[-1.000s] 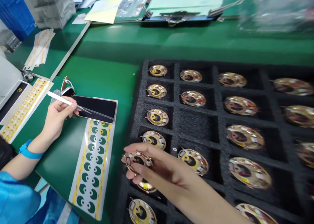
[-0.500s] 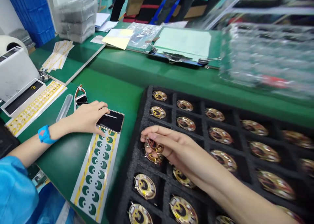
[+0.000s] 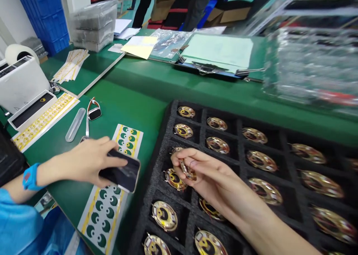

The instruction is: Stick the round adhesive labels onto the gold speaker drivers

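My left hand (image 3: 93, 161), with a blue band on the wrist, grips a dark smartphone (image 3: 126, 173) from above, fingers over its screen and thumb at its near side. Beneath the phone lies a sticker sheet (image 3: 96, 210) with yellow striped edges and rows of round cut-outs. My right hand (image 3: 207, 169) pinches a small gold round circuit part (image 3: 187, 170) between thumb and fingers, tilted nearly edge-on. It is above the left side of a black foam tray (image 3: 140, 206), whose compartments hold several similar gold discs (image 3: 164, 216).
A smartwatch (image 3: 94, 113) and a clear plastic case (image 3: 75, 124) lie left of the sheet. Further left are a white box (image 3: 32, 111) and another sticker sheet (image 3: 65, 104). A clipboard (image 3: 218, 53) and clear blister trays (image 3: 310, 65) stand behind the foam tray.
My left hand has drawn the phone nearer along the sheet, uncovering the sheet's far end. My right hand has turned the gold part more edge-on. The camera view has shifted slightly.
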Available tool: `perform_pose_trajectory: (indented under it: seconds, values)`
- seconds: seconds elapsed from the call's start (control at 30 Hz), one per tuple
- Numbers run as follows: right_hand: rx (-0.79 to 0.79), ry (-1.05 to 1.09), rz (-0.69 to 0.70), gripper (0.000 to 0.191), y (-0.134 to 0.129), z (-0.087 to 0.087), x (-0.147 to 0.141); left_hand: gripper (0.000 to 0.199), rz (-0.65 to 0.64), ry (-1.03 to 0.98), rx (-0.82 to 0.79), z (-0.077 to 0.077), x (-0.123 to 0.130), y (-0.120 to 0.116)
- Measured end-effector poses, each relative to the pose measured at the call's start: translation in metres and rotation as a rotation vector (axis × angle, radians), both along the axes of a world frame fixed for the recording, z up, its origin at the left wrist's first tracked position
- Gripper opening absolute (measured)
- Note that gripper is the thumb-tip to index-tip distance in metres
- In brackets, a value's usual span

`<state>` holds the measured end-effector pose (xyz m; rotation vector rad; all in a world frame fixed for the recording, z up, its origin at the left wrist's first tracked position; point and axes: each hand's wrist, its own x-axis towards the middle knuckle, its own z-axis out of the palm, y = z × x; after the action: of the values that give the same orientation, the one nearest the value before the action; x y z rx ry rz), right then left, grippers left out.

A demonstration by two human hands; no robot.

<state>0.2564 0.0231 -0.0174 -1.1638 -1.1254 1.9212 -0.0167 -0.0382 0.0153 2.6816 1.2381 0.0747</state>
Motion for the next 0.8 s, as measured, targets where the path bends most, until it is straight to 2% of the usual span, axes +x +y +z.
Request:
perform_pose_trajectory:
  seconds: [0.07,0.13,0.2,0.27,0.33,0.37,0.4,0.47,0.53,0.63,0.8]
  values:
    - [-0.018,0.022,0.0,0.018,-0.001,0.002,-0.001,0.054,-0.009,0.031,-0.08,-0.003,-0.004,-0.022]
    - [-0.031,0.036,-0.008,0.017,-0.001,0.003,-0.001,0.054,-0.004,0.039,-0.125,-0.008,-0.008,-0.035]
    - [-0.047,0.042,-0.013,0.018,-0.001,0.003,-0.001,0.055,-0.003,0.01,-0.147,-0.008,-0.011,-0.036]
    - [-0.069,0.046,-0.006,0.018,-0.001,0.003,-0.001,0.053,0.037,-0.1,-0.165,-0.003,-0.009,-0.026]
    - [-0.094,0.05,-0.013,0.018,-0.002,0.005,-0.002,0.036,0.179,-0.33,-0.189,0.003,-0.004,-0.009]
    - [-0.104,0.049,-0.024,0.018,-0.003,0.006,-0.002,0.026,0.294,-0.486,-0.21,0.004,-0.001,0.002]
    - [-0.114,0.047,-0.038,0.017,-0.004,0.008,-0.003,0.025,0.408,-0.661,-0.242,0.003,0.002,0.013]
    - [-0.13,0.034,-0.064,0.017,-0.006,0.01,-0.005,0.025,0.604,-0.982,-0.414,-0.003,0.007,0.035]
    - [-0.146,0.021,-0.077,0.021,-0.008,0.011,-0.006,0.026,0.702,-1.211,-0.651,-0.014,0.01,0.05]
    - [-0.164,0.005,-0.1,0.027,-0.009,0.008,-0.005,0.031,0.72,-1.314,-0.896,-0.028,0.009,0.059]
    - [-0.144,-0.003,-0.032,0.028,-0.006,0.0,0.003,0.033,0.646,-1.276,-1.042,-0.033,0.004,0.054]
